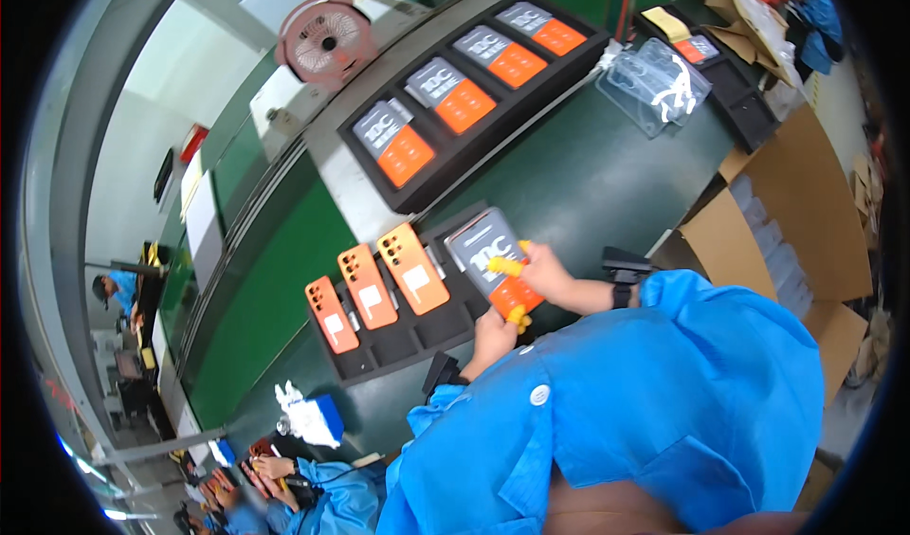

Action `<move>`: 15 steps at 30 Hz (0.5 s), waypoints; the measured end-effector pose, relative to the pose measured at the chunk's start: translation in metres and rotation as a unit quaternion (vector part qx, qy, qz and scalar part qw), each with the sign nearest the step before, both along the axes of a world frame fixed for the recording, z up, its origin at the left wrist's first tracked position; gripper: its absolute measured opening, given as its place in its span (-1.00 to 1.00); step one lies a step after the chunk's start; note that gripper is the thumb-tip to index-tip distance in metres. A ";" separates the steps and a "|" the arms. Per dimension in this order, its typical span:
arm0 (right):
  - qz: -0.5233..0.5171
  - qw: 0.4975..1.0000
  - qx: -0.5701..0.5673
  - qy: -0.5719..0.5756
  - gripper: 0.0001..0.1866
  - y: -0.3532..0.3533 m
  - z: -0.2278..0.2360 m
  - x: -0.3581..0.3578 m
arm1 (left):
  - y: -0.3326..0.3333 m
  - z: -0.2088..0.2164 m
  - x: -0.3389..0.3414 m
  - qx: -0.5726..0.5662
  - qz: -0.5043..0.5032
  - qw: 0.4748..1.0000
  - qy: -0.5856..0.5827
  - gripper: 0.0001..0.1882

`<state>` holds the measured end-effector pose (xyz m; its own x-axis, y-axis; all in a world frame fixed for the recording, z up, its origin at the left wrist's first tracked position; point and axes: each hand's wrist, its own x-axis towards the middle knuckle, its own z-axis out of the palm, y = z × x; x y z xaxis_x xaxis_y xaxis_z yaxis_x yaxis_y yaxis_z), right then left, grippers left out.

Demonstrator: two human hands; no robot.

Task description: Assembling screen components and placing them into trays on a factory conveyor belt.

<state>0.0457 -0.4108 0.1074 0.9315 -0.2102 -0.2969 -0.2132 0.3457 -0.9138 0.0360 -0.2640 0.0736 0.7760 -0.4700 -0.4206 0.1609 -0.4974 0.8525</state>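
My right hand (547, 275), with yellow finger covers, reaches over a phone (485, 243) with a grey and orange printed front. My left hand (492, 338), also with a yellow finger cover, grips the same phone at its lower edge. The phone is at the right end of a black foam tray (391, 345); whether it rests in its slot or is raised I cannot tell. To its left, three orange phones lie face down in the tray: a near one (333, 315), a middle one (368, 287) and a far one (412, 268), each with a white label.
Behind stands a larger black tray (398, 194) with several grey and orange phones. A clear plastic box (654, 85) lies right of it. An open cardboard box (773, 241) is at my right. A pink fan (327, 42) stands at the back. A co-worker's hands (273, 469) are lower left.
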 end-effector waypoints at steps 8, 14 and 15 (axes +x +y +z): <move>0.006 0.937 -0.346 -0.047 -0.53 -0.042 -0.038 0.030 | 0.037 -0.024 0.027 -0.123 0.013 0.983 0.136 -0.72; -0.278 0.709 -0.649 0.003 -0.49 -0.233 -0.041 0.052 | 0.026 -0.011 0.061 0.115 -0.085 0.961 0.235 -0.61; -0.296 0.683 -0.667 0.027 -0.48 -0.269 -0.049 0.057 | 0.025 -0.009 0.061 0.146 -0.117 0.960 0.208 -0.52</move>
